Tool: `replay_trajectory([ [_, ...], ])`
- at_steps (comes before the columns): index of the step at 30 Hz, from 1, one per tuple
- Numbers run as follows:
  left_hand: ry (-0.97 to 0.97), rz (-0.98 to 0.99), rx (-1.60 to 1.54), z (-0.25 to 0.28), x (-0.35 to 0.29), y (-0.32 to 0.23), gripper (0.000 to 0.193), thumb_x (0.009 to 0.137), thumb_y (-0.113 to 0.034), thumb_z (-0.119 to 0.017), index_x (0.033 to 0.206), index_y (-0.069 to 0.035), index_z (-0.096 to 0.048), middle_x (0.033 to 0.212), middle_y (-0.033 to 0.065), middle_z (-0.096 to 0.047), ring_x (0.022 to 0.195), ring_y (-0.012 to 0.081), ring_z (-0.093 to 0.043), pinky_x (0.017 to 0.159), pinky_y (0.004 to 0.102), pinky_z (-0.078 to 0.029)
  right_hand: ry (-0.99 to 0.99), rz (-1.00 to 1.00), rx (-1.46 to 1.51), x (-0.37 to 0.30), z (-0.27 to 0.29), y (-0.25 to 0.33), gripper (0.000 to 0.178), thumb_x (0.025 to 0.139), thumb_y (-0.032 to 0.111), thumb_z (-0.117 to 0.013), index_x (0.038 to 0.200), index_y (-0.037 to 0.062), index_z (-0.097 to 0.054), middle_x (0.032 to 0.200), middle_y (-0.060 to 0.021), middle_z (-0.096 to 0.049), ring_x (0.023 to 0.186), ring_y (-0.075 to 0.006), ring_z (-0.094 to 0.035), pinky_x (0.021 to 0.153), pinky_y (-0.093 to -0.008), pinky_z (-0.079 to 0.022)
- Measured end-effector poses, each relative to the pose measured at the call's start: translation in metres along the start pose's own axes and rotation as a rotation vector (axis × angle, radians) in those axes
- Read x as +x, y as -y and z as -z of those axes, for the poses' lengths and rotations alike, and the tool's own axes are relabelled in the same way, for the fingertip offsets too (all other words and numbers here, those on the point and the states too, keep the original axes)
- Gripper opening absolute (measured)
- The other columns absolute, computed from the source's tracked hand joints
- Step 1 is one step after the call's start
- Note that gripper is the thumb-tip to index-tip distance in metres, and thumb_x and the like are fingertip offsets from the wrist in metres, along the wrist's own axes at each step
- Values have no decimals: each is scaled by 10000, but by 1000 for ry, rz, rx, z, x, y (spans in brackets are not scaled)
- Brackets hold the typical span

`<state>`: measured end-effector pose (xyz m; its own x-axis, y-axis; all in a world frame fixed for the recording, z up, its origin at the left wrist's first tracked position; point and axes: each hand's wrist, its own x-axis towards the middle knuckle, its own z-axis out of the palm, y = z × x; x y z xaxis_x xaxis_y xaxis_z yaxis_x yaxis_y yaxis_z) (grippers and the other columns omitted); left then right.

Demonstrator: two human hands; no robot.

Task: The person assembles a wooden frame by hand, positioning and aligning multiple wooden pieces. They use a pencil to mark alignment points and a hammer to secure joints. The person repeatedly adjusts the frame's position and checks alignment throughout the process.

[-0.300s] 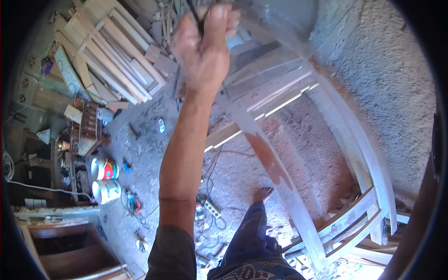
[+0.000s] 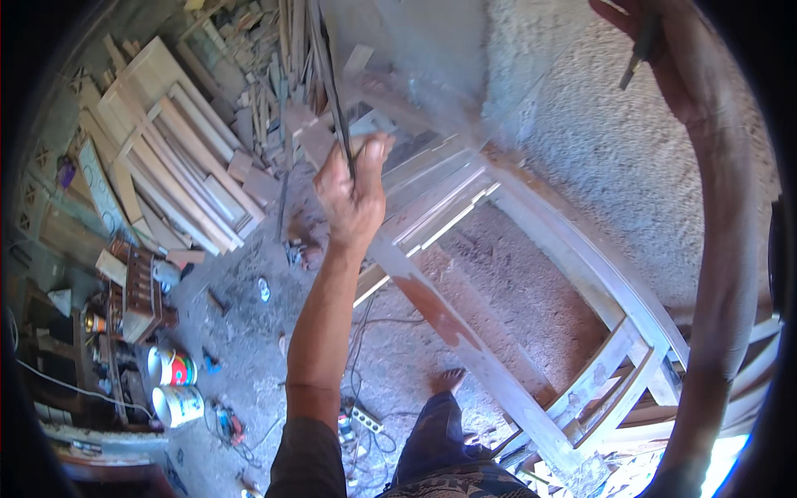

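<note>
My left hand [image 2: 353, 195] is raised in the middle, fingers closed round a thin dark cord or hose [image 2: 334, 79] that runs up out of view. At the upper right, my right hand [image 2: 682, 70] is lifted in front of the rough wall. A small dark tool with a narrow tip [image 2: 638, 60] pokes out from it; its kind cannot be made out. Below and between the hands stands a pale wooden frame [image 2: 469, 336], with a reddish-brown patch on its near rail. Both hands are apart from the frame.
Wooden panels and boards [image 2: 178, 158] lean at the back left. Two paint buckets [image 2: 178, 407] stand on the floor at left, near a red power tool [image 2: 235, 427]. A power strip [image 2: 367, 420] and loose cables lie beside my foot [image 2: 449, 380]. The plaster wall [image 2: 573, 141] rises at right.
My left hand has come down in the picture, still gripping the dark cord. My right hand and forearm have come into view at the right. The whole view has shifted.
</note>
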<state>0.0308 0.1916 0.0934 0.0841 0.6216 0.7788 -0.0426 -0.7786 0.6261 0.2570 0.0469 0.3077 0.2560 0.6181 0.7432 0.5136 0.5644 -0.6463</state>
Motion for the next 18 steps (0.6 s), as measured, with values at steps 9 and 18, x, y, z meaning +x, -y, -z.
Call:
replay_trajectory([
  [9,34,-196,201,-17,-66,-31,184,1007,-207,-662,1004,-25,-692,850,93,-670,749,223,-649,668,339,-501,-134,-322,453,-49,73,92,705,1082,370,-458,1591,-36,-186,1564,-396,-247,1416,-427,-428,1092,-384,-505],
  [18,132,-400,63,-46,-132,-56,178,874,30,-715,1041,-24,-686,974,102,-734,822,236,-711,679,318,-597,-191,-464,468,-135,177,75,571,1117,307,-349,1470,-142,-351,1336,-329,-582,1229,-337,-636,1048,-392,-556],
])
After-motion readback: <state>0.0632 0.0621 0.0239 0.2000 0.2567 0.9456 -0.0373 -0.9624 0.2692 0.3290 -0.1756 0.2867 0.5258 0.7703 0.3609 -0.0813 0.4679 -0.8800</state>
